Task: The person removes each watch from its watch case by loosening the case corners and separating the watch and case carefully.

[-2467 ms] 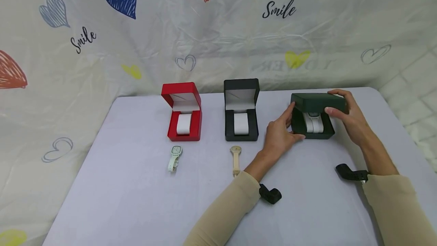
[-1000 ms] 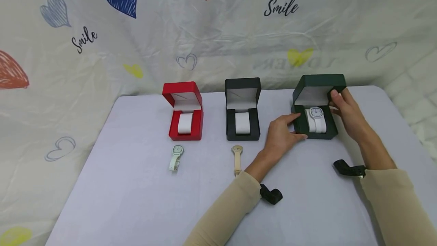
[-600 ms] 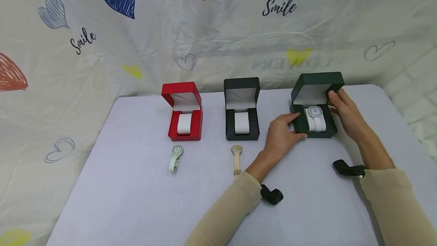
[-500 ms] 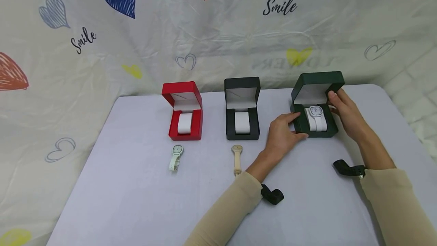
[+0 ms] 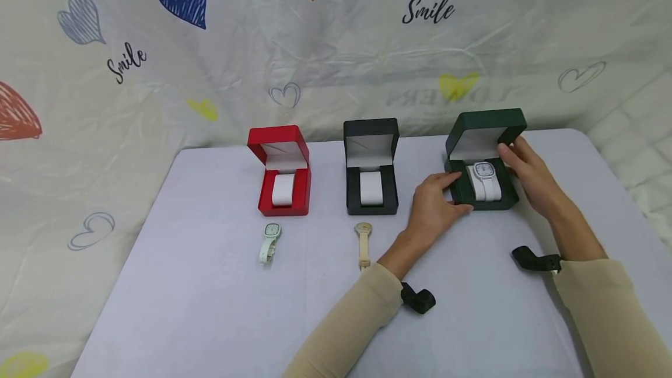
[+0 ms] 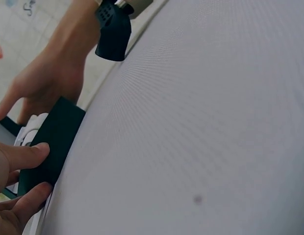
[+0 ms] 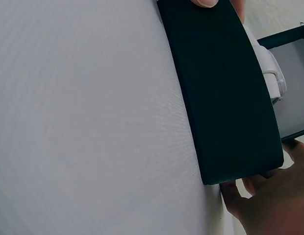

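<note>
The green watch box [image 5: 485, 117] stands with its lid raised at the table's right rear. A white watch [image 5: 484, 170] is wrapped round the white cushion inside it. My left hand [image 5: 431, 206] grips the box's left front corner, its thumb and a finger against the dark green wall [image 6: 56, 137] in the left wrist view. At the right side, my right hand [image 5: 532, 177] holds the box with its thumb by the lid's lower edge; the other fingers are partly hidden behind it. The right wrist view shows this hand's fingers [image 7: 284, 196] at the box's end.
A black watch box [image 5: 371, 127] and a red watch box [image 5: 278, 134] stand raised-lidded to the left, each with a white cushion. In front lie a beige watch [image 5: 363, 244] and a pale green watch [image 5: 270, 242]. A heart-printed sheet [image 5: 336, 45] hangs behind the white table [image 5: 210, 308].
The green box's lid has swung up and back from half-closed, revealing the watch. My right hand has moved from the lid down to the box's right side; my left hand has stayed put.
</note>
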Action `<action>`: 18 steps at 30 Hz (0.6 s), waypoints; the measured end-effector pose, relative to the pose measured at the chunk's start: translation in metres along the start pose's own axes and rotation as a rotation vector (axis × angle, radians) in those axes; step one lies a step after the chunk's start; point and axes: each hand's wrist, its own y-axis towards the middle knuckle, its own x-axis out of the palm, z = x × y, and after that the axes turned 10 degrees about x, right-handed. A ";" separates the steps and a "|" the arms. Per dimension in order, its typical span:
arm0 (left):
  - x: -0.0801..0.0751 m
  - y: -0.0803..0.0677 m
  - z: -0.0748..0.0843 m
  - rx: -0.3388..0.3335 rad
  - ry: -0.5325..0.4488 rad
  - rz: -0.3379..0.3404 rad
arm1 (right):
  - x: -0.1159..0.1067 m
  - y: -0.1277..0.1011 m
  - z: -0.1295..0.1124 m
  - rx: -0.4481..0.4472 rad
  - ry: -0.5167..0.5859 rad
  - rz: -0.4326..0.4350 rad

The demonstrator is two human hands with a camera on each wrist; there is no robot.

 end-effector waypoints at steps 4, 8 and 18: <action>0.000 -0.001 -0.001 0.002 -0.009 0.005 | 0.000 -0.003 -0.001 0.019 -0.054 0.029; -0.001 -0.002 -0.002 -0.004 -0.014 0.002 | 0.000 -0.007 -0.001 0.026 -0.114 0.093; -0.004 -0.002 0.000 -0.027 -0.020 -0.013 | 0.000 -0.020 0.002 -0.094 -0.088 0.426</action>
